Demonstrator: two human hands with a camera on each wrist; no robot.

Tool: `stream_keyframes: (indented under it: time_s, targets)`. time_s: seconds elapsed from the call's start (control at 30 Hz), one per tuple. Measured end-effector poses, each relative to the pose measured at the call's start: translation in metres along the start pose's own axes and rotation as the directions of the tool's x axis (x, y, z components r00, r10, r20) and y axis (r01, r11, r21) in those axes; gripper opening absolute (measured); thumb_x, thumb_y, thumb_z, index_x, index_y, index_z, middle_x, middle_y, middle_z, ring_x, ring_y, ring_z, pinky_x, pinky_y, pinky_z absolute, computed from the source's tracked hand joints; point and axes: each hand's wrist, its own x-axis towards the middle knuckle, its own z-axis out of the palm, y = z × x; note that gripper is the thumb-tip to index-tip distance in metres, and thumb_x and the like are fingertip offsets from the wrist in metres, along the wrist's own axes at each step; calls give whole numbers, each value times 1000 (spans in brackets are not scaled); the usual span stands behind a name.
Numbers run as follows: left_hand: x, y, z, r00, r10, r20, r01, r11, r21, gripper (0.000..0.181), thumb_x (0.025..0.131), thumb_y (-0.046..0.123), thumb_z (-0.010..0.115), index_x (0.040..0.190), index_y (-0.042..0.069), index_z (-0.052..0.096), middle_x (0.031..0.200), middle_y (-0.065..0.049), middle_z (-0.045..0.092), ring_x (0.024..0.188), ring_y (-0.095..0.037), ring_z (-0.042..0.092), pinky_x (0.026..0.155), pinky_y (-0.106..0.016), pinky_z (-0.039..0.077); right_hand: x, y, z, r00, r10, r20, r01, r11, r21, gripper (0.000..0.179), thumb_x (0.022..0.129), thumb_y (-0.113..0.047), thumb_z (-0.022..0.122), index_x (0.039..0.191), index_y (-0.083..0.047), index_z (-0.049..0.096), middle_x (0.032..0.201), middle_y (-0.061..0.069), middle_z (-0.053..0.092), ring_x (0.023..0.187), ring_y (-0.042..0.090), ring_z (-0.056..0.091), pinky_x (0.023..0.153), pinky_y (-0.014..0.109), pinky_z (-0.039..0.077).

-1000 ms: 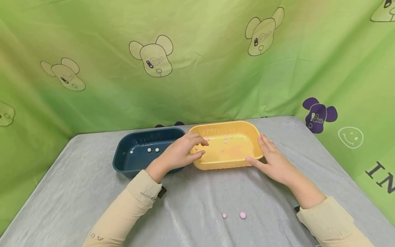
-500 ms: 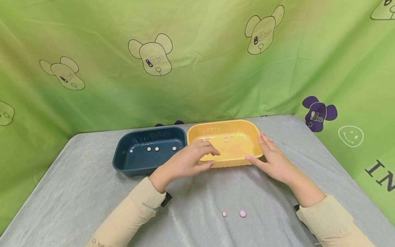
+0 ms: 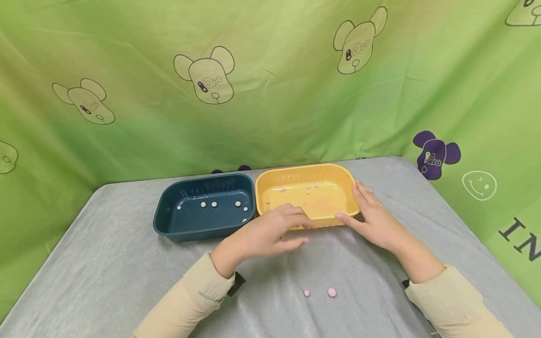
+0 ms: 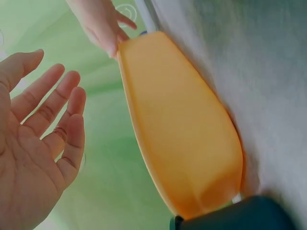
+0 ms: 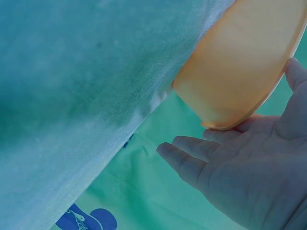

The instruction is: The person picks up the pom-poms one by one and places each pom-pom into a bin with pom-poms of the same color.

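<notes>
In the head view my left hand [image 3: 270, 234] hovers in front of the near side of a yellow plastic bin [image 3: 304, 223], fingers loosely bent. The left wrist view shows its palm [image 4: 29, 158] with nothing in it. My right hand [image 3: 378, 220] rests against the bin's right end, thumb at the near rim, fingers along the end wall and fairly straight. Several small pink pieces [image 3: 308, 192] lie inside the bin. Two more pink pieces, a larger one [image 3: 331, 292] and a smaller one [image 3: 306, 293], lie on the cloth nearer the body.
A dark blue bin [image 3: 190, 233] stands left of the yellow one, side by side, holding several small white pieces [image 3: 214, 204]. Grey cloth [image 3: 127, 281] covers the table. A green printed curtain [image 3: 274, 117] hangs behind and at both sides.
My left hand has moved right and nearer the body, from over the bins' meeting edges to in front of the yellow bin, uncovering more white pieces. The right hand stays put.
</notes>
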Motion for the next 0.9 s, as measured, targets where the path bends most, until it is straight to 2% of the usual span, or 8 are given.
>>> stream_keyframes:
  time_s: [0.23,0.43,0.7,0.9]
  targets:
    - [4,10,12,995,23,93,-25,999,24,29,99,25,62,123,11,67,121,1,66,114,-13,59,104,-21,44,0,0,-1,1000,8,7,-8,1000,6,97,98,-54,54,156,5,4,165,24,-4,146,59,4,115,70,12]
    - [8,17,21,988,38,150,-45,998,45,29,99,28,61,124,13,67,118,3,65,111,-8,58,101,-16,43,-1,0,-1,1000,7,11,-7,1000,7,97,98,-54,54,156,5,4,165,26,-2,146,59,4,115,71,12]
    - [12,24,34,969,39,246,-64,993,95,31,100,34,59,126,19,66,115,9,65,109,-4,56,95,-13,45,-1,0,-2,1000,3,11,-3,1000,6,96,98,-53,54,156,5,4,165,25,-3,146,59,4,115,71,11]
    - [16,25,41,956,43,291,-77,991,106,31,100,36,59,126,21,66,114,13,65,111,0,55,97,-12,44,-1,0,-1,1000,-5,10,5,1000,7,96,98,-53,54,157,5,4,165,24,-4,146,59,4,115,71,12]
